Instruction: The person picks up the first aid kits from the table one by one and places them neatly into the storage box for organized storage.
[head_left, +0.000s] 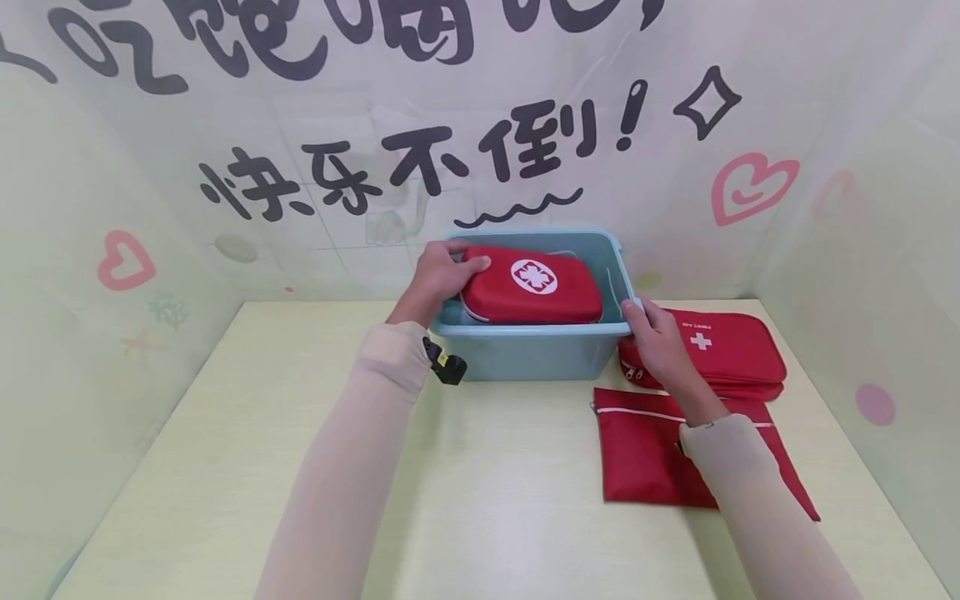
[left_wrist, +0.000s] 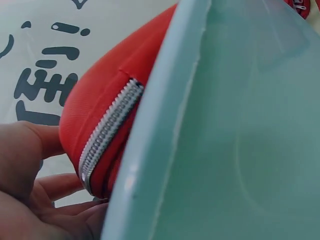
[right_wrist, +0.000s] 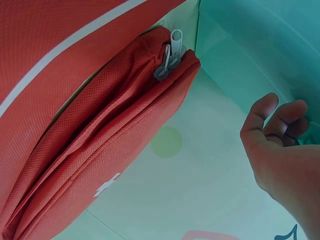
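Note:
A red zippered first-aid case (head_left: pixel 528 287) with a white round emblem lies tilted in the top of a light blue plastic bin (head_left: pixel 525 357). My left hand (head_left: pixel 442 273) grips the case's left end at the bin's left rim, thumb on top. In the left wrist view, the fingers reach round the case's end beside its silver zipper (left_wrist: pixel 107 127). At the bin's front right corner, my right hand (head_left: pixel 660 337) holds the rim. Its curled fingers (right_wrist: pixel 265 107) show against the bin wall in the right wrist view.
Right of the bin lies a red first-aid bag (head_left: pixel 731 354) with a white cross. In front of it is a flat red zip pouch (head_left: pixel 645 462), partly under my right forearm. A printed curtain (head_left: pixel 315 125) hangs behind the pale table (head_left: pixel 210 467).

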